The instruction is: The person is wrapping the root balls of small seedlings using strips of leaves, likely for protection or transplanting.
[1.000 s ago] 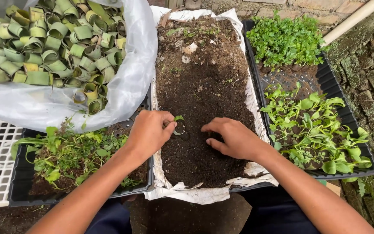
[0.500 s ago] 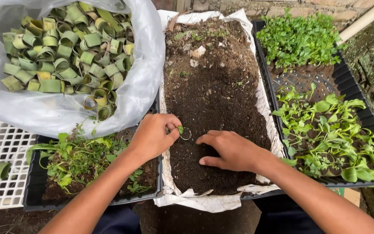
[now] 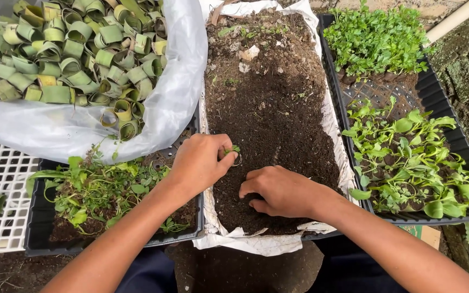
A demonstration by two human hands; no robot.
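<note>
Both hands barely shifted since half a second ago, just crept a bit closer together over the soil tray (image 3: 329, 116). Left hand (image 3: 202, 163) has its fingers pinching a tiny seedling (image 3: 235, 150) in a little leaf ring, right at the dirt. Right hand (image 3: 280, 191) rests beside it, fingers curled down, pressing into the soil.
</note>
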